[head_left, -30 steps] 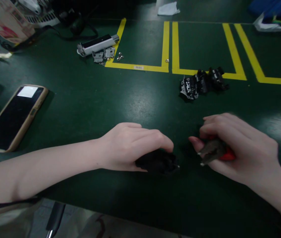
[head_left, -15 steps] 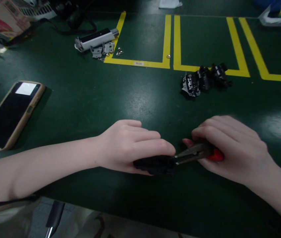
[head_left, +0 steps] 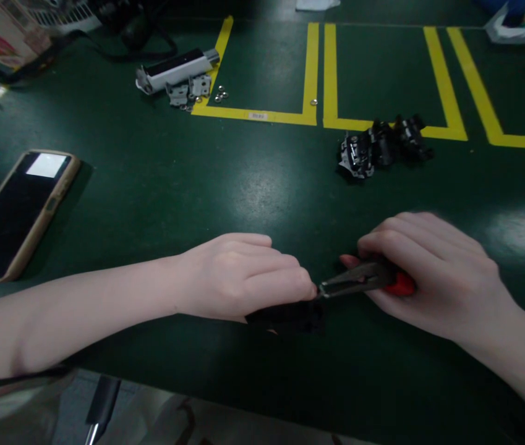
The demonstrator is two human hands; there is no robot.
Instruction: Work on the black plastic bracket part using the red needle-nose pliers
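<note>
Pliers (head_left: 355, 279) have come left over the last second: the tips were apart from the black part (head_left: 285, 315), and now they're right at its right end, by the left index finger. Right hand (head_left: 433, 278) is wrapped around the red handles, jaws nearly together with a slim gap behind the tips. Can't tell if they've actually bitten onto anything. Left hand (head_left: 243, 278) has the part pinched under its fingers, low over the near side of the green bench (head_left: 164, 198).

Progress-wise, I'd say the part's held and the pliers are lined up; whether anything's been bent, pulled or finished at that end doesn't show, so I'd count that bit as open.

Long axis of the part looks roughly left to right, exposed end facing the pliers, whose nose points left and dips slightly toward the person.

Further out, a cluster of black assemblies (head_left: 385, 147) sits beyond the right hand by the yellow tape (head_left: 281, 117), and a phone (head_left: 12, 213) lies off to the left.
</note>
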